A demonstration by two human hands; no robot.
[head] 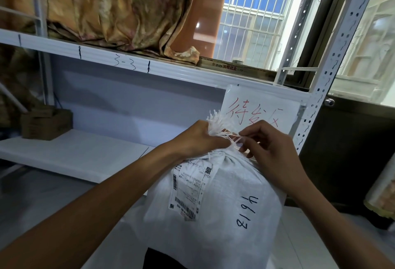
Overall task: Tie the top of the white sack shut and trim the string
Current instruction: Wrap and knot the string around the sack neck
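A full white woven sack (226, 211) stands upright in front of me, with a shipping label (190, 187) and black handwritten digits on its side. My left hand (198, 138) is clenched around the gathered neck, and the frayed top (218, 122) sticks out above the fist. My right hand (269, 146) pinches thin white string (233, 138) at the neck, right beside the left fist. No scissors or cutter show in view.
A white metal shelving unit (119, 65) stands behind the sack, marked "3-3". A paper sign with red writing (258, 110) hangs on it. A brown cardboard box (46, 123) sits on the lower shelf at left. Patterned cloth (119, 10) lies on the upper shelf.
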